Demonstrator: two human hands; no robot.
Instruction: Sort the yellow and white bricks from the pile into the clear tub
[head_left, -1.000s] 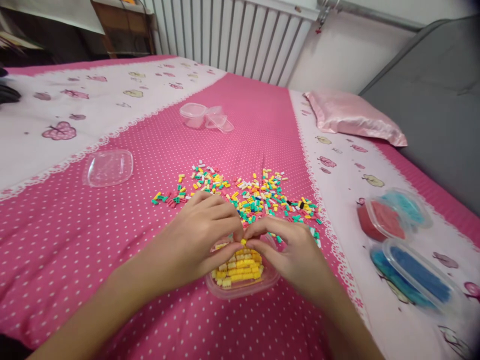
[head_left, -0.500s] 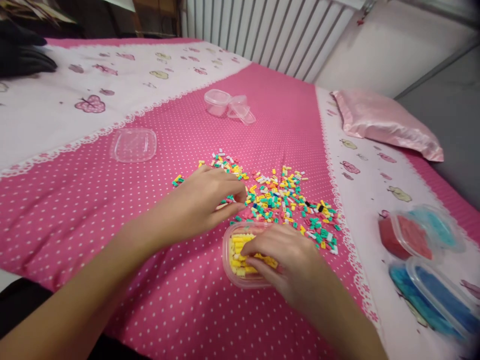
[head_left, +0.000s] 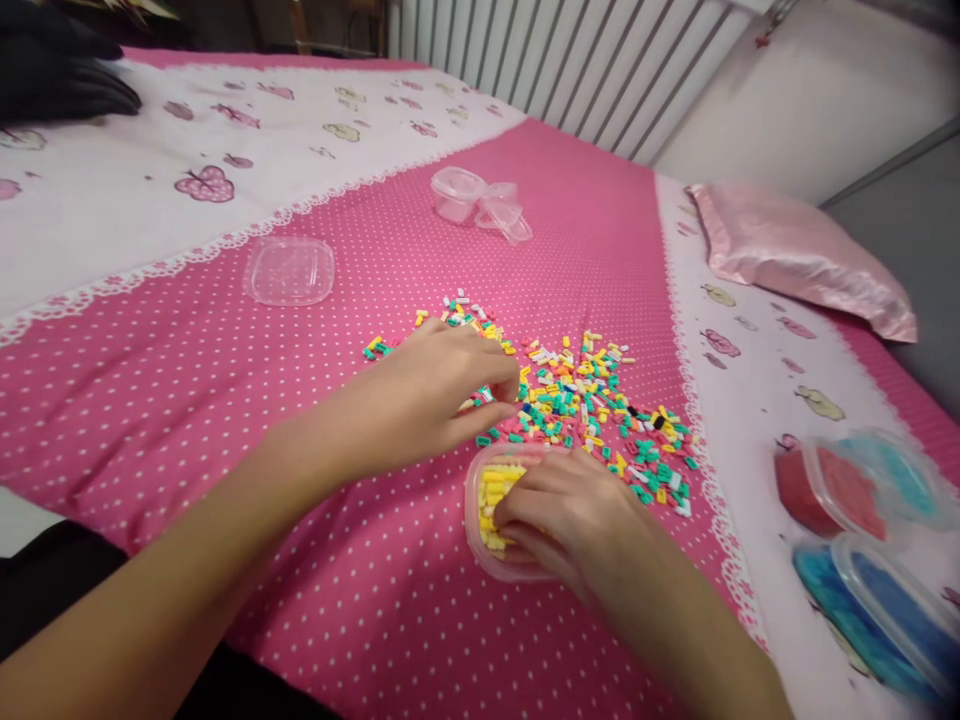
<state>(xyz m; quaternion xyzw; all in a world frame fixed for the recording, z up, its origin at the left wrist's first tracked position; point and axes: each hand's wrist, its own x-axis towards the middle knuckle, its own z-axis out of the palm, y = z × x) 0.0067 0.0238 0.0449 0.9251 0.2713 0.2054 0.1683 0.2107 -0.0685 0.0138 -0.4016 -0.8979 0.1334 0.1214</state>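
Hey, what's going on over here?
Someone is handling small plastic pieces on a pink bedspread. Their right hand is in a clear container, with its fingertips among yellow pieces. Their left hand is at a scattered multicolored pile, fingers curled; whether it holds a piece, I can't tell. To the right sit a red-filled tub and a blue-filled tub.

My left hand point(head_left: 461, 385) and right hand point(head_left: 574, 500) are bare, and so are my slim left forearm point(head_left: 251, 525) and right forearm point(head_left: 686, 605), both tapering toward the hands. My clothing point(head_left: 244, 685) shows black at the lower left, too dark for me to make out seams.
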